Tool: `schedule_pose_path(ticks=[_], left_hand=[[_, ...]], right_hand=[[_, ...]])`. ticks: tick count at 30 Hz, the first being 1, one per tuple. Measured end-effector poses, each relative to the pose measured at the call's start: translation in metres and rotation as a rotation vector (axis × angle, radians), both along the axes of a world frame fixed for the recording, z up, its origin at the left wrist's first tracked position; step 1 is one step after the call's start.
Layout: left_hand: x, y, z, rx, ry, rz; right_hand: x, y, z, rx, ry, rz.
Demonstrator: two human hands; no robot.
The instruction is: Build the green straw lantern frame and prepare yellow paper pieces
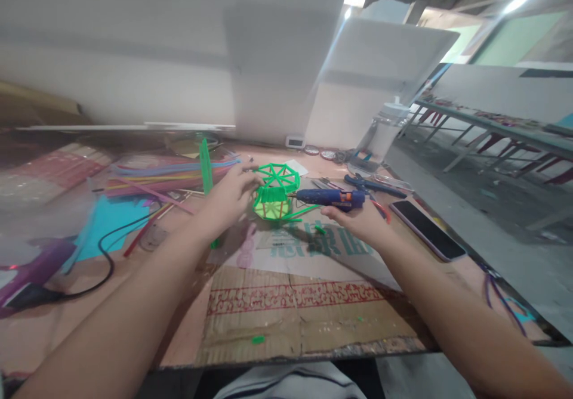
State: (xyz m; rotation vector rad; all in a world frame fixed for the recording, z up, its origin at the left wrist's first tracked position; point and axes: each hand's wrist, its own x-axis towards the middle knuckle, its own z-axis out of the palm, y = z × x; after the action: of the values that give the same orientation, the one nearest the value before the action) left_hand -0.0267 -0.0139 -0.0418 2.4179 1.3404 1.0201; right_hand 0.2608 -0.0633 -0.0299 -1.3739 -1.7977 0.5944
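Half-curled hands (235,187) (360,220) hold a bright-green, 2-tiered spoked frame (273,194) (left) and blue glue gun (324,197) (right).

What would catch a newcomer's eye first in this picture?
Probably the bright green spoked frame near the centre, with the left hand at its left side. Next, the blue glue gun in the right hand, its nozzle toward the frame. Farther left, a turquoise sheet stands out too.

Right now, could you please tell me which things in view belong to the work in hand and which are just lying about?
Seemingly in use:
green frame, at the left fingers
blue glue gun, in the right fingers

Seemingly just lying about:
phone
blue sheet
bottle
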Motion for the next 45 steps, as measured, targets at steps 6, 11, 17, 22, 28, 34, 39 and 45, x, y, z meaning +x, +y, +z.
schedule_pose_path(ticks=[6, 11, 17, 22, 28, 34, 39, 45], left_hand=[[0.0016, -0.0011, -0.0014, 0.007, -0.02, 0.001], [0.0023, -0.0025, -0.0012, 0.006, -0.01, 0.0], [0.0034, -0.0042, 0.0003, 0.014, -0.012, -0.005], [0.0042, -0.0053, 0.0008, 0.022, -0.015, -0.005], [0.0035, -0.0038, 0.0005, 0.015, -0.003, -0.009], [0.0014, -0.0006, -0.0016, 0.022, -0.015, -0.011], [0.0012, 0.0, -0.0017, 0.022, -0.012, -0.007], [0.001, 0.0009, -0.0027, 0.021, -0.014, -0.004]], right_hand=[[0.0001, 0.0009, -0.0025, 0.033, 0.052, -0.005], [-0.0004, 0.0008, -0.0016, 0.03, 0.044, -0.009], [-0.0011, 0.0006, -0.0042, 0.027, 0.104, -0.001], [-0.0004, 0.0011, -0.0066, 0.016, 0.128, -0.002], [0.0016, 0.0022, -0.0049, 0.034, 0.082, 0.005], [0.002, 0.0002, -0.0025, 0.059, 0.026, 0.006], [0.0052, 0.0002, -0.0034, 0.039, -0.062, -0.01], [0.0051, 0.0019, -0.0011, 0.081, -0.024, 0.055]])
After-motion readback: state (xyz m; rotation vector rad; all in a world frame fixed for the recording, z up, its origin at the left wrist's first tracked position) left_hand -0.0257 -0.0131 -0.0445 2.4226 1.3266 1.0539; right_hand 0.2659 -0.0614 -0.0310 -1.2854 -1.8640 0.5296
